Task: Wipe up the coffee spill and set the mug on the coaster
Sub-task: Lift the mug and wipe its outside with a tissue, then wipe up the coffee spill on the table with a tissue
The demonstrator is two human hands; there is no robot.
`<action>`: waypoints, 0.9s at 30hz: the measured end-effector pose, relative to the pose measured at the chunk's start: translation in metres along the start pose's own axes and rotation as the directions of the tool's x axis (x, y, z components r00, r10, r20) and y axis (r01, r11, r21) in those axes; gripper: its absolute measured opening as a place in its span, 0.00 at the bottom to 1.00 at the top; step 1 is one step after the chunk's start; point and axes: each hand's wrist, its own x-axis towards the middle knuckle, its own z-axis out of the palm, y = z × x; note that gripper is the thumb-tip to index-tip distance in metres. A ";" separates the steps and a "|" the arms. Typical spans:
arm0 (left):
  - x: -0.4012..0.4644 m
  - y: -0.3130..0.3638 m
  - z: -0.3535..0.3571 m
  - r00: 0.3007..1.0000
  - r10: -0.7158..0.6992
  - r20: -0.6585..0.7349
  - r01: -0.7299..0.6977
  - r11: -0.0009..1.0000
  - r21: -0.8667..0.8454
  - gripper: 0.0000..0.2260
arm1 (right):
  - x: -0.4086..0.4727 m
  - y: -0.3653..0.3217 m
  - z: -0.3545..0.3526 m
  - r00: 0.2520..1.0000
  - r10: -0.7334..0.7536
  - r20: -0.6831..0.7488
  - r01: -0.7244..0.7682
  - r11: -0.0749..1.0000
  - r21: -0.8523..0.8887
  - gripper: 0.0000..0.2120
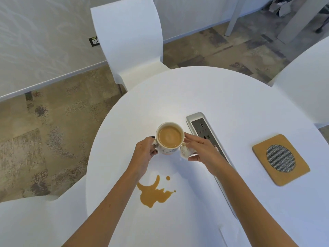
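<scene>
Mug (170, 138) of coffee on desk (213, 90); left hand (145, 154) grips handle, right hand (201, 150) pinches stained tissue (185, 151) against its side. Spill (154, 192) nearer. Coaster (261, 154) well right, apart.

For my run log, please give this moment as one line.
left hand: grips mug handle | right hand: holds stained tissue against mug | spill: unwiped | coaster: bare

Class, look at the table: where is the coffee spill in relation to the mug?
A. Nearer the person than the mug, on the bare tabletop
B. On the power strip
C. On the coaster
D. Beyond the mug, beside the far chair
A: the spill lies on the white table, nearer the person than the mug.
</scene>
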 end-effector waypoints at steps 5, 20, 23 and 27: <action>0.007 -0.010 -0.001 1.000 -0.019 0.023 0.020 0.999 -0.025 0.23 | 0.008 0.007 0.001 1.000 0.015 0.002 -0.015 0.999 -0.028 0.21; 0.014 -0.022 -0.009 1.000 -0.017 -0.008 0.017 1.000 0.018 0.11 | 0.007 0.018 0.005 1.000 -0.004 -0.023 0.004 1.000 0.005 0.18; 0.013 -0.021 -0.014 1.000 0.020 0.011 -0.021 0.997 0.076 0.14 | -0.001 0.029 0.008 0.995 -0.026 -0.100 0.031 0.999 0.042 0.11; 0.007 -0.018 -0.025 0.997 0.079 -0.021 -0.072 0.967 0.245 0.11 | -0.019 0.049 0.013 0.976 -0.047 -0.212 0.065 0.995 0.080 0.09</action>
